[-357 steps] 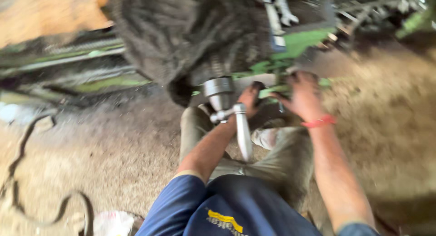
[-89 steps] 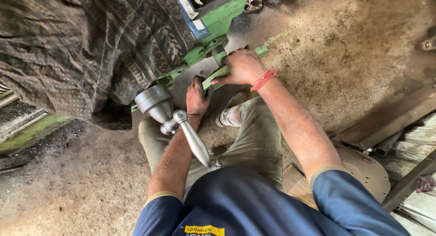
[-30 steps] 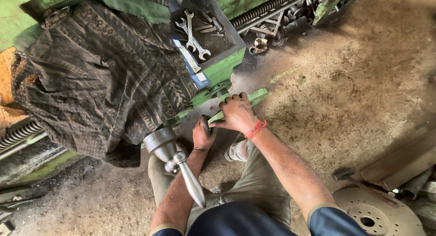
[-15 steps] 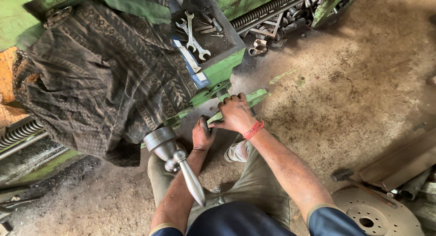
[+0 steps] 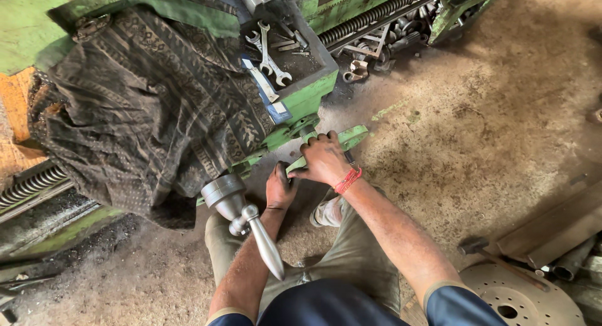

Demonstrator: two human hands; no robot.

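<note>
Hands [image 5: 323,160] [image 5: 280,187] hold green lever [image 5: 343,139], slanting up-right from machine.

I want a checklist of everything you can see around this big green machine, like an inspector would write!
Surface: dusty, oil-stained floor.
Job's things: green bar low on the green machine; steel lever handle beside it.
Clutter: dark patterned cloth draped over the machine; spanners in its tray; hammer and metal disc on the floor.
Grippers: right hand gripping the green bar; left hand pressed against the machine below it.
Cables: nothing seen.
Surroundings: long screw shaft and metal scraps at the top.
</note>
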